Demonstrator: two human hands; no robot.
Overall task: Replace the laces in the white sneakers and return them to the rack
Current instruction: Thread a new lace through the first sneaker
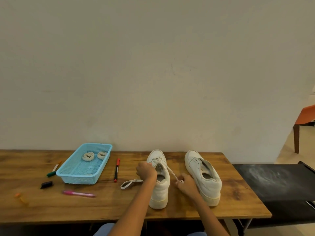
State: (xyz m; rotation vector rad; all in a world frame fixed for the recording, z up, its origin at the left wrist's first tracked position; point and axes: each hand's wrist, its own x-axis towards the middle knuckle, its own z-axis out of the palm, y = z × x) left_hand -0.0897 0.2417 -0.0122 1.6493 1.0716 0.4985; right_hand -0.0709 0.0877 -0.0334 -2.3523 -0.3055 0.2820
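Right fingers (pixel 179 181) pinching lace (pixel 172 172), left fingers (pixel 148 165) curled at sneaker (pixel 160 184) eyelets

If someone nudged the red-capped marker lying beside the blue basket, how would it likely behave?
The red-capped marker looks round-barrelled and lies flat on the smooth wooden table, so it would probably roll sideways. It seems rigid and light, so easy to pinch up.

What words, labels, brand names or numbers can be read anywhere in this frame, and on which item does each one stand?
No text can be read in this frame.
Red-capped marker: dark marks along the barrel, too small and blurred to read.
Pink pen: no print can be made out.
Two white sneakers: no logo or lettering visible.
Blue basket: no label visible.
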